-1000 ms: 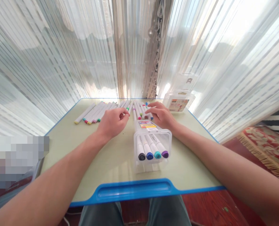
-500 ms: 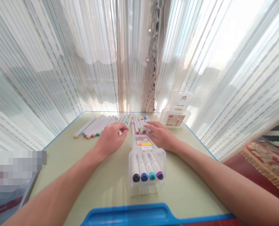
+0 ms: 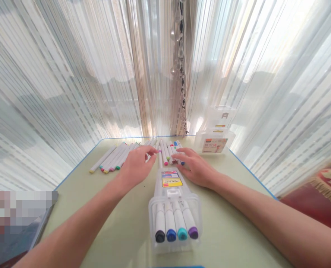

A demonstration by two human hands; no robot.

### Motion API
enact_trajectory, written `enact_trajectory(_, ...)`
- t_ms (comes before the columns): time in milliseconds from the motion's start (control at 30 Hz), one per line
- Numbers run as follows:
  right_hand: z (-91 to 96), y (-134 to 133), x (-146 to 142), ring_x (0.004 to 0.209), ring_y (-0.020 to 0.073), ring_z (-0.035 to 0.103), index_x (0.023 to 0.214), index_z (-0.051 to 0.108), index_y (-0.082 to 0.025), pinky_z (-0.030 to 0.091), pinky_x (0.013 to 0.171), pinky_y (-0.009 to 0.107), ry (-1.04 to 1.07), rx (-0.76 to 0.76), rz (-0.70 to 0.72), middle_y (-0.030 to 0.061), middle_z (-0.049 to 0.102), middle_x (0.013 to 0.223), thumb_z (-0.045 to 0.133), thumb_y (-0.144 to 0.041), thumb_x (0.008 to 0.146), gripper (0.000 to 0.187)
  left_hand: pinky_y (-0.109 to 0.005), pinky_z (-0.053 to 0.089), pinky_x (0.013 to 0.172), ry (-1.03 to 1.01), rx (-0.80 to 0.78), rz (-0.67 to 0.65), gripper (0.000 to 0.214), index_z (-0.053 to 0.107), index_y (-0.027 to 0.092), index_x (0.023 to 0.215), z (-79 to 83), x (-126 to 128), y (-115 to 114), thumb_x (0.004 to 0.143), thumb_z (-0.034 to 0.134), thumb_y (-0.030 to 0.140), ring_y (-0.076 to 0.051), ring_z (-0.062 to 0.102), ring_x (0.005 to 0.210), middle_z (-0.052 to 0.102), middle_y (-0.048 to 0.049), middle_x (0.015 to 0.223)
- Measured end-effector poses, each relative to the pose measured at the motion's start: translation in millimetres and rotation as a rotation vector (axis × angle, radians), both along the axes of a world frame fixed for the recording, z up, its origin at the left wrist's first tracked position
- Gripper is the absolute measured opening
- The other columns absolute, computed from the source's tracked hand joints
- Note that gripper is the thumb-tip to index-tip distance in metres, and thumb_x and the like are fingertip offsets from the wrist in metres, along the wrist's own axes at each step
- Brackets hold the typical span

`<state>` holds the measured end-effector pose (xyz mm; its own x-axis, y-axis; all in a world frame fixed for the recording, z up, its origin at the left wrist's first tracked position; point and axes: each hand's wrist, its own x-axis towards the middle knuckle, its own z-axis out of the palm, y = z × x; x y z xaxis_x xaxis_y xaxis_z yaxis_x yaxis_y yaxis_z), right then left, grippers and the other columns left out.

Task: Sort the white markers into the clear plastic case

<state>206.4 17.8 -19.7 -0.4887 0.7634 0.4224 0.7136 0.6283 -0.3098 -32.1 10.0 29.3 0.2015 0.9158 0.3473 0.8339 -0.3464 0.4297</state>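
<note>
Noted left hand (image 3: 137, 166) at frame centre, fingers loosely curled, tips touching the loose markers (image 3: 167, 150); pinch or mere touch, cannot tell. Noted right hand (image 3: 196, 169) just right of centre, fingers laid flat and slightly spread, tips on the same markers. Found that row at the far middle of the table (image 3: 81, 182). Logged a second marker batch (image 3: 113, 160) to its left, a clear case (image 3: 174, 193) holding four capped markers (image 3: 176, 223) at lower centre, a clear box (image 3: 216, 143) at upper right.
</note>
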Motion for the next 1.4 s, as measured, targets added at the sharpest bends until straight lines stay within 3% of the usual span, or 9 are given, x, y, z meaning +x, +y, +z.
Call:
enact_trajectory(167, -2.1, 4.4, 1.1, 0.126, 0.0330, 0.062, 0.117, 0.074, -0.018, 0.053, 0.105, 0.051, 0.058, 0.058, -0.010, 0.0166, 0.066, 0.132, 0.063, -0.022, 0.094, 0.026, -0.033, 0.054, 0.092, 0.081, -0.022, -0.007, 0.031, 0.076, 0.018, 0.108, 16.2, 3.3, 36.1, 0.090, 0.050, 0.020, -0.021, 0.071, 0.092, 0.078, -0.0053, 0.103)
enact_trajectory(400, 0.7, 3.4, -5.2, 0.130, 0.0376, 0.058, 0.124, 0.074, -0.022, 0.051, 0.105, 0.054, 0.011, 0.050, 0.011, 0.0180, 0.061, 0.140, 0.064, -0.022, 0.094, 0.031, -0.039, 0.049, 0.107, 0.218, 0.004, -0.114, 0.041, 0.071, 0.015, 0.126, 4.9, 25.2, 82.4, 0.094, 0.050, 0.029, -0.026, 0.067, 0.117, 0.072, -0.0108, 0.129)
enact_trajectory(500, 2.5, 3.4, -6.2, 0.125, 0.0360, 0.060, 0.114, 0.077, -0.020, 0.052, 0.103, 0.052, -0.005, 0.042, -0.007, 0.0177, 0.064, 0.135, 0.060, -0.023, 0.097, 0.024, -0.042, 0.041, 0.116, 0.270, 0.038, -0.183, 0.040, 0.070, 0.020, 0.128, -3.5, 32.1, 84.5, 0.095, 0.048, 0.030, -0.025, 0.061, 0.127, 0.070, -0.0081, 0.133)
enact_trajectory(600, 3.7, 3.3, -5.4, 0.121, 0.0347, 0.063, 0.107, 0.077, -0.018, 0.054, 0.099, 0.051, -0.003, 0.023, -0.041, 0.0182, 0.066, 0.130, 0.058, -0.025, 0.098, 0.023, -0.050, 0.041, 0.113, 0.311, 0.048, -0.194, 0.039, 0.073, 0.022, 0.124, -13.3, 31.7, 83.3, 0.095, 0.049, 0.033, -0.030, 0.060, 0.125, 0.070, -0.0095, 0.131)
enact_trajectory(767, 3.1, 2.1, -5.8, 0.138, 0.0366, 0.051, 0.131, 0.069, -0.019, 0.046, 0.111, 0.055, -0.053, 0.022, 0.019, 0.0191, 0.056, 0.148, 0.057, -0.024, 0.098, 0.035, -0.053, 0.044, 0.109, 0.335, 0.046, -0.154, 0.038, 0.074, 0.021, 0.121, -26.4, 25.3, 83.1, 0.093, 0.051, 0.033, -0.033, 0.059, 0.120, 0.072, -0.0115, 0.122)
enact_trajectory(967, -1.0, 4.6, -2.9, 0.129, 0.0361, 0.059, 0.116, 0.074, -0.017, 0.050, 0.107, 0.057, -0.007, 0.026, 0.027, 0.0186, 0.066, 0.136, 0.058, -0.023, 0.096, 0.026, -0.051, 0.043, 0.110, 0.335, 0.045, -0.131, 0.039, 0.072, 0.020, 0.123, -28.9, 25.7, 83.6, 0.095, 0.047, 0.032, -0.032, 0.059, 0.122, 0.071, -0.0117, 0.125)
enact_trajectory(1167, -4.1, 7.8, 1.0, 0.126, 0.0325, 0.062, 0.121, 0.070, -0.019, 0.052, 0.105, 0.051, 0.078, 0.047, -0.035, 0.0162, 0.067, 0.133, 0.057, -0.024, 0.096, 0.029, -0.052, 0.041, 0.112, 0.327, 0.012, -0.081, 0.049, 0.065, 0.021, 0.137, -32.7, 21.8, 91.9, 0.096, 0.038, 0.021, -0.033, 0.056, 0.129, 0.069, -0.0117, 0.135)
enact_trajectory(1400, -1.5, 8.6, 4.0, 0.112, 0.0286, 0.069, 0.116, 0.070, -0.017, 0.055, 0.097, 0.044, 0.197, 0.085, -0.075, 0.0149, 0.071, 0.120, 0.053, -0.023, 0.097, 0.026, -0.056, 0.039, 0.109, 0.369, -0.036, -0.094, 0.052, 0.059, 0.024, 0.143, -32.7, 26.0, 84.9, 0.093, 0.044, 0.029, -0.038, 0.051, 0.131, 0.065, -0.0094, 0.142)
